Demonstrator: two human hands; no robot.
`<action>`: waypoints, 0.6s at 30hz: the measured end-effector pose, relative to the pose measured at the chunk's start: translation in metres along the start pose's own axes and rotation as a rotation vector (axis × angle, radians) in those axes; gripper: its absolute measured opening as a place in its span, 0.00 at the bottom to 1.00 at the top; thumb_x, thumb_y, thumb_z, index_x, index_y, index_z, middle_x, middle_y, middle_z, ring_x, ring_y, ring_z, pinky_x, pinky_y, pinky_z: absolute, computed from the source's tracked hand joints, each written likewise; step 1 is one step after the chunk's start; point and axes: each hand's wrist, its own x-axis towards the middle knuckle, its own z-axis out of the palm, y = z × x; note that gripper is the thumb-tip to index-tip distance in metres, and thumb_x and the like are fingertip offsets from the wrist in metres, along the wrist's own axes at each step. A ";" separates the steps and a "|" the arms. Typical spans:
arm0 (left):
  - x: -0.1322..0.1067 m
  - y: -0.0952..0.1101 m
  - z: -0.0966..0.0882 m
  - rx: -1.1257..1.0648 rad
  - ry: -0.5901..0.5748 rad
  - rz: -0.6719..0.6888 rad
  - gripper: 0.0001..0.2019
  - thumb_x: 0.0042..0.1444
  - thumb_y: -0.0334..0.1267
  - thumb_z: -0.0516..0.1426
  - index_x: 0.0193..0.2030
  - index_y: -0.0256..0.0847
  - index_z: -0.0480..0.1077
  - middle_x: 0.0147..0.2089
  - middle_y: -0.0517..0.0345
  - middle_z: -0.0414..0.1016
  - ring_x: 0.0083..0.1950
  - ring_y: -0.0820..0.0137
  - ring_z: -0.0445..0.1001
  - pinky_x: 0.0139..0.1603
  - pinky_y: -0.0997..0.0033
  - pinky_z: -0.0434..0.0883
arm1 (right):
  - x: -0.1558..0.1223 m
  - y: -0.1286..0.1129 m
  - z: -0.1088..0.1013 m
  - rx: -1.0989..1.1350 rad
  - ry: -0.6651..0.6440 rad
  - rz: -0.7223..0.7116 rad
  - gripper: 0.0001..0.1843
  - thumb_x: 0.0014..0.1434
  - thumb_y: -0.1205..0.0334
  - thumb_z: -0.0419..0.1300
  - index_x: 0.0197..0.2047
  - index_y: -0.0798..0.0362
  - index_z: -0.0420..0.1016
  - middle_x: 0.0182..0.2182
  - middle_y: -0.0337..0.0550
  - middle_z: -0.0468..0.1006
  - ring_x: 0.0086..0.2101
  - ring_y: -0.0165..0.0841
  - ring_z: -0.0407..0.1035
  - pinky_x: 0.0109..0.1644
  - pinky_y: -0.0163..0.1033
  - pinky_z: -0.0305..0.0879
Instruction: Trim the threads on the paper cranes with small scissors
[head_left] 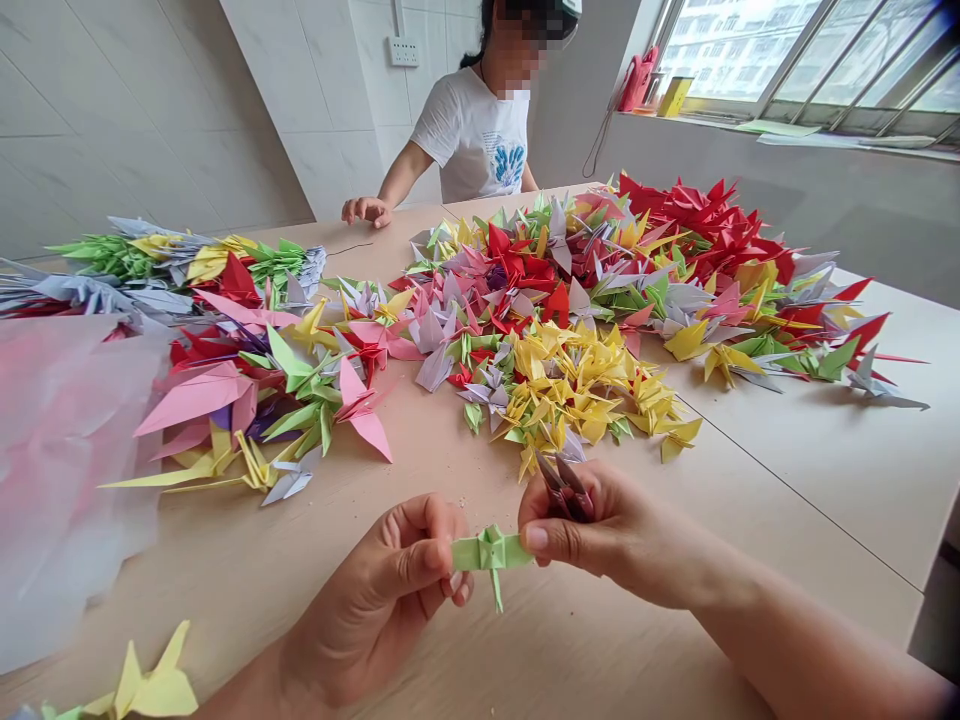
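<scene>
A small light green paper crane (489,553) is stretched between my two hands, just above the wooden table (600,650). My left hand (382,600) pinches its left wing between thumb and fingers. My right hand (592,525) pinches the right wing with the thumb. Dark folded paper pieces (564,482) are also tucked under the fingers of my right hand. Right behind my hands lies a heap of yellow cranes (577,390).
A large pile of paper cranes in several colours (637,270) covers the table's middle and right, and another pile (247,370) lies to the left. A pink sheet (52,470) lies at far left. A yellow crane (150,685) sits near the front edge. A person in a white shirt (476,135) sits opposite.
</scene>
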 end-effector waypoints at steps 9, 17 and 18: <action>0.002 0.001 -0.003 -0.096 0.051 0.010 0.09 0.49 0.35 0.63 0.24 0.36 0.67 0.24 0.62 0.66 0.28 0.76 0.65 0.31 0.78 0.65 | 0.003 0.003 -0.001 -0.058 0.033 0.012 0.17 0.54 0.51 0.62 0.27 0.57 0.69 0.18 0.32 0.61 0.19 0.22 0.52 0.20 0.30 0.47; 0.013 0.012 -0.009 -0.227 0.240 0.127 0.04 0.52 0.30 0.59 0.28 0.36 0.69 0.27 0.62 0.66 0.29 0.79 0.67 0.31 0.80 0.71 | 0.016 0.003 0.005 0.293 0.380 0.041 0.17 0.51 0.51 0.64 0.29 0.56 0.66 0.22 0.36 0.69 0.17 0.21 0.49 0.19 0.30 0.40; 0.013 0.012 -0.008 -0.204 0.243 0.120 0.03 0.52 0.30 0.59 0.28 0.35 0.69 0.28 0.61 0.67 0.29 0.79 0.67 0.32 0.79 0.72 | 0.020 -0.001 0.010 0.320 0.375 0.032 0.16 0.50 0.52 0.64 0.29 0.56 0.67 0.22 0.37 0.70 0.17 0.20 0.48 0.19 0.30 0.40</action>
